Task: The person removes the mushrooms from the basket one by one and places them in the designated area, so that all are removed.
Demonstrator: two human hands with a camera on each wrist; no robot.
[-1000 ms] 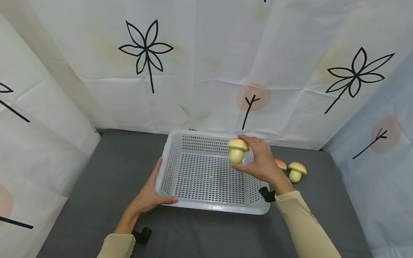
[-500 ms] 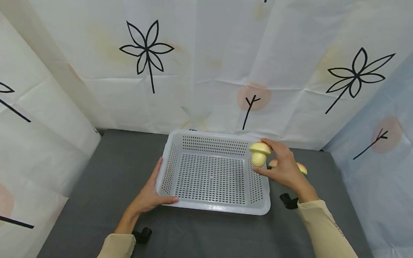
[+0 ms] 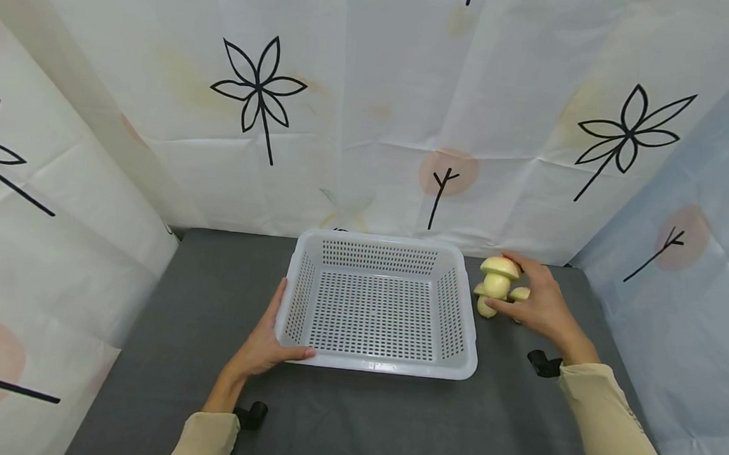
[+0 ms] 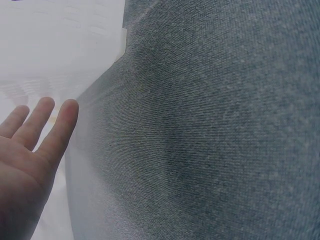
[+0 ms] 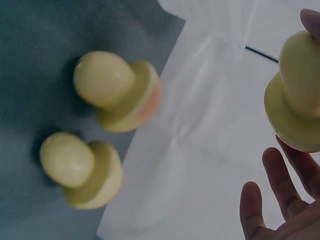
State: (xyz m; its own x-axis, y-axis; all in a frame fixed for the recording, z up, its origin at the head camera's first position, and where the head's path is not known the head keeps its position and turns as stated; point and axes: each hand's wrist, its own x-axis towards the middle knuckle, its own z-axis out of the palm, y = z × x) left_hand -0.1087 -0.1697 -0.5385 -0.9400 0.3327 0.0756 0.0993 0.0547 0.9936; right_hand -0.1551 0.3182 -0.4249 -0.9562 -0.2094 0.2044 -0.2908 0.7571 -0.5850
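Note:
My right hand [image 3: 543, 303] pinches a pale yellow toy mushroom [image 3: 497, 278] upright between thumb and fingers, to the right of the basket. Behind and below it, two more mushrooms lie on the table, the left mushroom [image 3: 486, 308] partly covered by the held one. In the right wrist view both show whole: one mushroom [image 5: 107, 90] has a reddish patch on its cap, the other mushroom [image 5: 80, 170] looks plain yellow. My left hand [image 3: 261, 344] rests at the near left corner of a white perforated basket [image 3: 374, 364], thumb on the front rim, straight fingers along the side wall.
A dark grey cloth covers the table [image 3: 351, 424]. White fabric walls with line-drawn flowers [image 3: 258, 87] stand behind and on both sides. The basket's far rim sits close to the back wall. Black straps [image 3: 251, 415] are on both wrists.
My right hand has carried the mushroom rightward from above the basket to over the two others on the table. The left hand and basket have stayed in place.

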